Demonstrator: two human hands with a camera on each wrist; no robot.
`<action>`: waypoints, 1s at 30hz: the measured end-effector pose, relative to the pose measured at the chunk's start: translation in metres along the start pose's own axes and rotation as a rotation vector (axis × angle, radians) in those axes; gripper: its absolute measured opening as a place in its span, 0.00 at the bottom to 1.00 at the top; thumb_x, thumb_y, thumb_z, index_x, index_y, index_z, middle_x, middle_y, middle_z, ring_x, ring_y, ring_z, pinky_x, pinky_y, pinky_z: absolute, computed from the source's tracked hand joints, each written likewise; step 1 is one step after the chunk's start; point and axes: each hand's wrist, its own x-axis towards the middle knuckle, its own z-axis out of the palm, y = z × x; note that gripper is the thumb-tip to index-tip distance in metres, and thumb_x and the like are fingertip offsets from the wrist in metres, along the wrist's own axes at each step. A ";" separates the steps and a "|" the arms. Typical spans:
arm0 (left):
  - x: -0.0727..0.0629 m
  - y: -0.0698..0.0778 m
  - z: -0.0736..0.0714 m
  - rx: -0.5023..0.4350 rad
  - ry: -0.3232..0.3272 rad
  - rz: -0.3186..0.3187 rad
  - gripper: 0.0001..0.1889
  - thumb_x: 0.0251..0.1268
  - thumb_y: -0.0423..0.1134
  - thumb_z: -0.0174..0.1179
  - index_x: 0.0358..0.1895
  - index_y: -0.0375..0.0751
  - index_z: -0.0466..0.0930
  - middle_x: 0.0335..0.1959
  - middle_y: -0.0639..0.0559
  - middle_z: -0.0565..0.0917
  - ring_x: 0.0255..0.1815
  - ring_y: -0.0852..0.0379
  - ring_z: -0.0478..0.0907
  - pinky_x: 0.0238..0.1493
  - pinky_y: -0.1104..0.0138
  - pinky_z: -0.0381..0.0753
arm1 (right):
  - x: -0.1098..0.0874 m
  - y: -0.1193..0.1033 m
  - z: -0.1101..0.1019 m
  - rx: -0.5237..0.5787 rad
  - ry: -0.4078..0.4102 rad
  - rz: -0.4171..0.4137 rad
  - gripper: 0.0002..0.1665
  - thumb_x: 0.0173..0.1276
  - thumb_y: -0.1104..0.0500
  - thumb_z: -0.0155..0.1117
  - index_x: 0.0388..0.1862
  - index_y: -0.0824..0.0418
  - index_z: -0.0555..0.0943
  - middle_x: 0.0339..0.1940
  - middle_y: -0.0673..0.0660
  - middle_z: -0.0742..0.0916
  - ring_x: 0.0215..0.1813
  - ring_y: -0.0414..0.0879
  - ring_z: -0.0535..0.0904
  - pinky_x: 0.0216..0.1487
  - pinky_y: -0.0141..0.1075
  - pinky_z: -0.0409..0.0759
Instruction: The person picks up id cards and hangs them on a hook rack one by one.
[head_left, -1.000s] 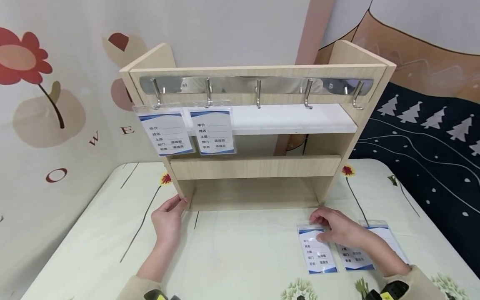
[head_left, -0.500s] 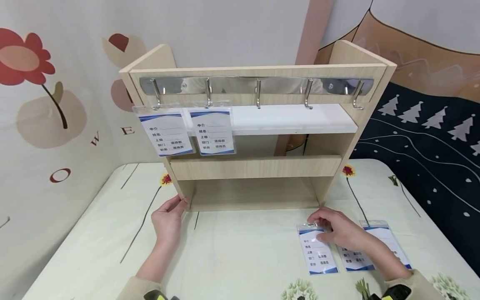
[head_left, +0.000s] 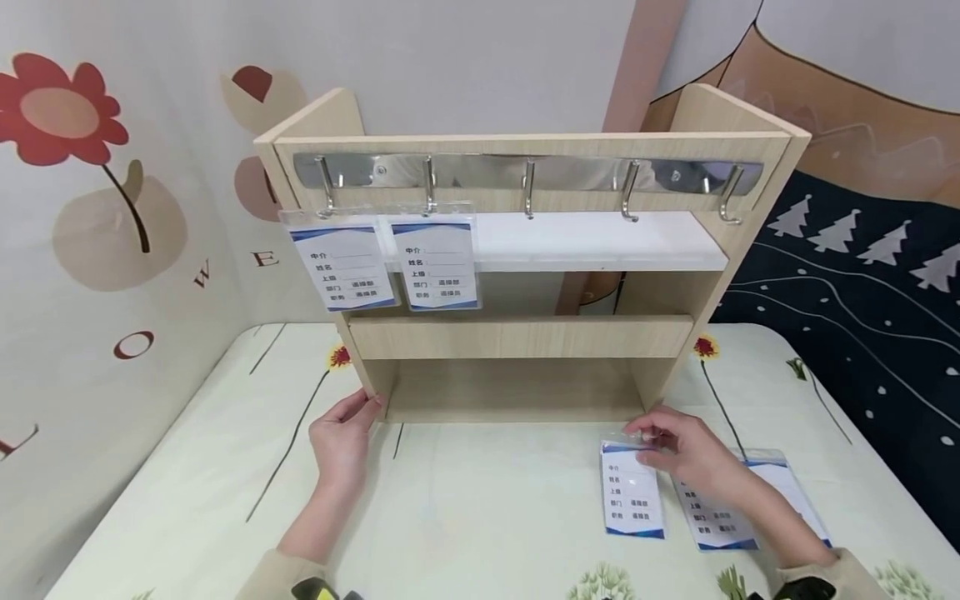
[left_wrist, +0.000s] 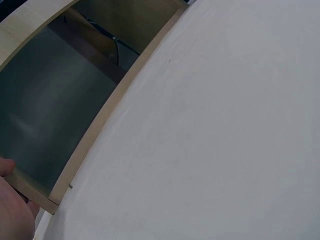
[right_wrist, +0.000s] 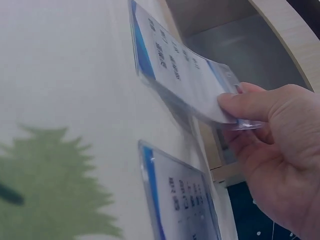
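My left hand grips the lower left corner of a pale wooden shelf unit, its thumb and fingers on either side of the side panel. In the right wrist view, my right hand pinches the top end of a name badge in a clear plastic sleeve, thumb over the printed face. This badge is tilted up, raised off the cloth at the held end. Two similar badges hang from the unit's hooks at the left, the outer badge and the inner badge.
More badges lie on the cloth under my right forearm, partly covered by it. A metal rail with several hooks runs along the unit's top front. A white shelf board sits behind the hooks. Flower-patterned cloth covers the table.
The badge's top end has come up in my right hand, and its lower edge has swung slightly left. My left hand keeps its grip on the unit. The head view has shifted slightly.
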 end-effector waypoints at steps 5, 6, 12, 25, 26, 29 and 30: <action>0.000 0.000 0.000 -0.005 0.006 -0.009 0.17 0.68 0.35 0.68 0.56 0.31 0.85 0.52 0.40 0.87 0.41 0.76 0.83 0.45 0.79 0.82 | 0.004 -0.005 0.000 0.029 0.056 -0.045 0.19 0.63 0.72 0.72 0.53 0.63 0.84 0.48 0.54 0.87 0.47 0.46 0.83 0.51 0.29 0.84; 0.000 0.000 0.000 -0.005 0.007 -0.010 0.17 0.68 0.35 0.68 0.56 0.31 0.85 0.52 0.41 0.87 0.41 0.76 0.83 0.45 0.79 0.82 | 0.005 -0.007 0.000 0.032 0.058 -0.051 0.19 0.63 0.72 0.72 0.52 0.63 0.84 0.47 0.54 0.88 0.48 0.46 0.84 0.52 0.30 0.84; -0.001 0.001 0.001 -0.004 0.010 -0.011 0.16 0.68 0.34 0.67 0.56 0.30 0.85 0.53 0.38 0.87 0.40 0.76 0.83 0.45 0.79 0.82 | 0.011 -0.017 0.002 0.045 0.049 -0.063 0.15 0.65 0.72 0.71 0.51 0.63 0.84 0.44 0.50 0.88 0.44 0.41 0.82 0.49 0.32 0.84; 0.001 0.001 0.001 -0.030 0.019 -0.003 0.15 0.67 0.31 0.67 0.55 0.29 0.85 0.46 0.48 0.90 0.40 0.76 0.83 0.45 0.78 0.82 | 0.027 -0.037 0.009 0.059 0.102 -0.114 0.16 0.68 0.73 0.68 0.51 0.61 0.85 0.45 0.50 0.88 0.45 0.43 0.81 0.51 0.32 0.83; 0.001 0.002 0.001 -0.033 0.019 -0.003 0.16 0.67 0.31 0.67 0.55 0.29 0.85 0.46 0.48 0.90 0.39 0.76 0.83 0.45 0.78 0.82 | 0.028 -0.038 0.009 0.058 0.105 -0.126 0.16 0.68 0.73 0.68 0.52 0.61 0.85 0.45 0.50 0.88 0.45 0.43 0.81 0.50 0.32 0.83; 0.000 0.003 0.002 -0.032 0.012 -0.006 0.16 0.67 0.31 0.68 0.56 0.28 0.84 0.48 0.45 0.89 0.40 0.76 0.83 0.44 0.79 0.82 | 0.032 -0.042 0.008 0.062 0.113 -0.165 0.16 0.68 0.73 0.68 0.51 0.62 0.85 0.46 0.51 0.89 0.44 0.44 0.81 0.48 0.32 0.83; 0.000 0.003 0.002 -0.027 0.009 -0.008 0.17 0.67 0.32 0.68 0.56 0.28 0.84 0.49 0.43 0.89 0.40 0.76 0.83 0.44 0.79 0.82 | 0.033 -0.044 0.007 0.066 0.113 -0.175 0.16 0.67 0.73 0.68 0.51 0.62 0.85 0.46 0.52 0.89 0.44 0.44 0.81 0.48 0.31 0.83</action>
